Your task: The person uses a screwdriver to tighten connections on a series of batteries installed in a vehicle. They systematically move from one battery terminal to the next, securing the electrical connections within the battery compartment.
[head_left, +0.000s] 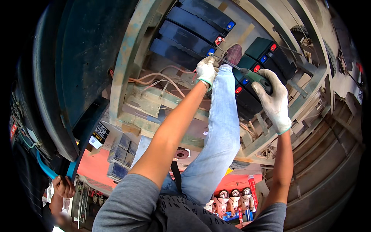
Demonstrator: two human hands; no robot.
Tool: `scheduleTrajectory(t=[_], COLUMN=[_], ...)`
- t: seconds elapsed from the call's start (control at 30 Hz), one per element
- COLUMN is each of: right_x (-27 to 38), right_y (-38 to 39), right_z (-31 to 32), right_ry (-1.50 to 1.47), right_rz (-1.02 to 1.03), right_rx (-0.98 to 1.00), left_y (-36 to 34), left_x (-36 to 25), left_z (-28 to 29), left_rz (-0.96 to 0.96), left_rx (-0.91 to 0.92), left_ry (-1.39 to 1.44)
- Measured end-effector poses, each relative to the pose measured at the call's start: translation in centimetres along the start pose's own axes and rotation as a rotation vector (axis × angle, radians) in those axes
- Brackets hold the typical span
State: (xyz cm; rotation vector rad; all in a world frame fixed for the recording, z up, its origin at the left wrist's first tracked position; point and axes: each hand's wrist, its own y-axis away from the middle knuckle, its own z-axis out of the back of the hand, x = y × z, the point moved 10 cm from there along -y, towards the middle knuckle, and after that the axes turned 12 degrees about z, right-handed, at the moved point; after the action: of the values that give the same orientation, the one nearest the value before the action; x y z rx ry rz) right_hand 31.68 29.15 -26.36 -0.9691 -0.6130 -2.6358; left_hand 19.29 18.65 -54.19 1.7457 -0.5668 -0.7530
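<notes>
The right hand (275, 96), in a pale glove, has its fingers wrapped around the green grip of a screwdriver (251, 74). The long metal rod points up and left, to the blue post (211, 50) of a battery (185, 40) in the left group. The left hand (206, 71), gloved too, is right there by the post. Its fingers are bent and close together, but I cannot tell if they pinch some small part.

The tip could slip off the post, maybe if the rod leans or the push is not straight. Then it might poke the left fingers, since they are so near.

A worse slip could make the bare rod touch the blue post and the red post (219, 40) at once. They sit close, so that might make a big spark and a burn.

If the left fingers do hold something tiny, thick gloves could make it easy to drop, and it might fall down beside the batteries.

The shoe (234, 54) is in the narrow space between the two groups. A small wobble there could shake both hands. The loose wires (135, 80) could get snagged by a careless arm.
</notes>
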Motion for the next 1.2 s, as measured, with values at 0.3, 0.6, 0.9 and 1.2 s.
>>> scheduleTrajectory(t=[0.3,0.6,0.9,1.2], right_x=[0.7,3.5,8.3,9.0], right_y=[-2.8,-6.5,-6.7,-4.7], right_z=[-0.1,-0.7,-4.0,-4.8], right_ry=[0.009,0.175,0.375,0.436], right_rz=[0.067,0.23,0.537,0.505], right_rx=[0.082,0.211,0.455,0.46], left_y=[0.2,-0.8,-4.8,-8.6], left_x=[0.7,2.5,6.1,7.3], left_z=[-0.4,-2.1,-3.5,-4.9], left_rz=[0.046,0.087,0.276,0.219], left_rx=[-0.164,-0.096,-0.04,0.255], left_ry=[0.256,0.61,0.947,1.033])
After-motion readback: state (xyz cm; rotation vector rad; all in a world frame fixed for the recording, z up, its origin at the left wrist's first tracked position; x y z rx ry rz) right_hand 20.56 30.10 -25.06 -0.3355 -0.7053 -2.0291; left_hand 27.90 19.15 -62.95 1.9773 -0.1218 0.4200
